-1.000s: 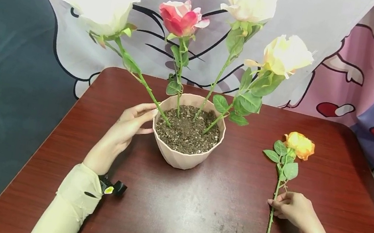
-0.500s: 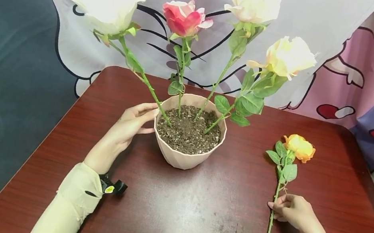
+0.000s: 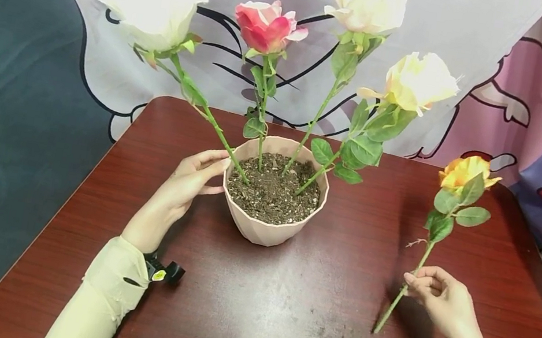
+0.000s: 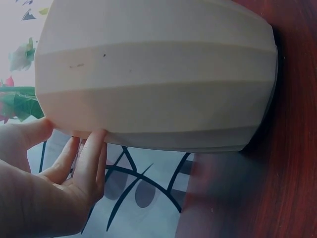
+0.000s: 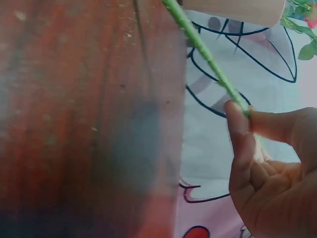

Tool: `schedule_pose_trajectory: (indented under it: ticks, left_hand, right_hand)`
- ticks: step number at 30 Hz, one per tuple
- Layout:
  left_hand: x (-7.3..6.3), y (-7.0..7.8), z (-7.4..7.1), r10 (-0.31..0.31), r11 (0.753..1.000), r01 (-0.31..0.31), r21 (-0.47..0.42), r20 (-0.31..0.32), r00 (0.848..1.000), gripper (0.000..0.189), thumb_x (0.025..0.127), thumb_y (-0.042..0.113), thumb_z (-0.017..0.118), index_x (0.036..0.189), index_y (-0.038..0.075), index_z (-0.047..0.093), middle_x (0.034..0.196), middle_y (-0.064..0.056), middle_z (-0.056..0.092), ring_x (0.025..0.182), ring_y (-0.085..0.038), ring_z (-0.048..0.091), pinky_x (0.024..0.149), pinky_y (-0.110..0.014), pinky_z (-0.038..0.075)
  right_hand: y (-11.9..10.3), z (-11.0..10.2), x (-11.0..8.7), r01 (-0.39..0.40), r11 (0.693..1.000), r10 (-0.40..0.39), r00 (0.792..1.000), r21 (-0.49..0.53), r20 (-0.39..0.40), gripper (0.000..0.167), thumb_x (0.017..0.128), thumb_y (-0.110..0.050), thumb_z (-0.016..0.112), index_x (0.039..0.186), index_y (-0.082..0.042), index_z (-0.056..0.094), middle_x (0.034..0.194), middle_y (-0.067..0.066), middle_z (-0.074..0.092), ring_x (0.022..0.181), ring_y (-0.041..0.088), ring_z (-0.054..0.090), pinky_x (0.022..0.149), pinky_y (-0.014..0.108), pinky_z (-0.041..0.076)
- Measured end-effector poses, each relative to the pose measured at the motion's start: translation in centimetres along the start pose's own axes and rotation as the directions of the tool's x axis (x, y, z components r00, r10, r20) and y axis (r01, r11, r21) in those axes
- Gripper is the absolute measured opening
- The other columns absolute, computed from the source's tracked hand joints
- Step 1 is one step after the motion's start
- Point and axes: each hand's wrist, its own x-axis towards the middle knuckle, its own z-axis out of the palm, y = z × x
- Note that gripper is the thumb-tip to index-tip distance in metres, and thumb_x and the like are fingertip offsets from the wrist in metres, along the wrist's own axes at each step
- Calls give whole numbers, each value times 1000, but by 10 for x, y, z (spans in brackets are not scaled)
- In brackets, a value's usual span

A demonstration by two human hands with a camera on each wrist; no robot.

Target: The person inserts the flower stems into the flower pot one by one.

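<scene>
My left hand [image 3: 184, 180] rests against the left side of a pale pink faceted flower pot [image 3: 261, 233]. In the left wrist view its thumb and fingertips touch the pot's outer wall [image 4: 163, 99] near the rim. Dark soil [image 3: 273, 201] fills the pot, and several artificial roses stand in it: white [image 3: 150, 8], pink-red [image 3: 267, 28], cream [image 3: 369, 2] and pale yellow [image 3: 417, 83]. On the right, my right hand [image 3: 445, 303] pinches the green stem of an orange-yellow rose [image 3: 465, 176] between thumb and fingers. That rose is raised, tilted with its bloom up and away.
The pot stands on a dark red-brown wooden table [image 3: 312, 315], whose edges show at left, back and right. Behind hangs a cartoon-printed cloth [image 3: 272, 93], close to the roses. A dark curtain [image 3: 24, 97] is at the left.
My right hand has lifted the orange-yellow rose from lying on the table; its bloom rose and swung right, its stem end moved slightly left. The left hand and pot stayed in place.
</scene>
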Motion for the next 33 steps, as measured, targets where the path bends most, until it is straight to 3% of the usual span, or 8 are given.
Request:
schedule_pose_trajectory:
  ticks: [7,12,15,19,23,24,28,33]
  left_hand:
    - [-2,0,0,-5,1000,5,5,4,1000,46,95,22,54,135,1,45,126,-12,52,109,-13,53,79,-31,55]
    - [-2,0,-1,-1,1000,1,9,8,1000,46,96,22,53,135,2,44,125,-11,52,108,-13,53,79,-31,55]
    - [-2,-1,-1,0,1000,-1,11,9,1000,46,96,22,53,135,1,44,127,-12,52,109,-13,53,80,-31,55]
    - [-2,-1,0,1,1000,-1,19,5,1000,45,96,22,53,135,1,45,128,-13,52,110,-14,52,81,-29,55]
    - [-2,-2,0,-3,1000,3,25,2,1000,45,96,22,53,135,2,45,129,-13,51,109,-13,52,82,-28,54]
    - [-2,-2,0,-4,1000,4,25,3,1000,45,96,22,52,135,2,44,129,-13,51,109,-12,53,82,-28,54]
    - [-2,-2,0,-3,1000,2,29,9,1000,45,96,22,52,135,2,44,127,-12,52,104,-11,55,83,-27,53]
    - [-2,0,-1,11,999,-11,32,8,1000,44,96,21,53,135,2,45,125,-12,53,101,-10,56,81,-26,54]
  right_hand:
    - [-8,-4,-2,80,995,-78,997,59,-21,10,88,-14,66,87,-8,58,70,-9,68,65,8,67,56,19,48]
    - [-18,-7,-2,210,966,-197,976,152,-97,8,86,-1,65,88,-6,59,69,-11,67,62,3,63,54,15,45]
    - [-25,-9,-2,353,881,-308,933,315,-184,17,82,14,60,88,-2,59,71,-9,68,63,1,63,57,11,47]
    - [-35,-7,-2,537,661,-424,844,525,-329,24,77,26,55,88,6,58,77,0,70,69,6,66,62,12,51]
    - [-45,-2,-1,644,492,-475,762,586,-440,17,75,28,55,87,16,54,81,9,70,72,12,68,63,15,53]
    - [-47,-1,-1,662,467,-487,746,586,-455,17,74,29,55,87,18,53,82,10,70,73,13,68,64,15,53]
    - [-55,1,-3,695,462,-473,719,551,-510,15,74,27,58,85,19,53,81,10,70,71,13,68,62,15,53]
    - [-73,-1,-4,739,399,-442,674,543,-593,13,75,26,59,85,19,54,80,13,70,66,14,67,60,17,53]
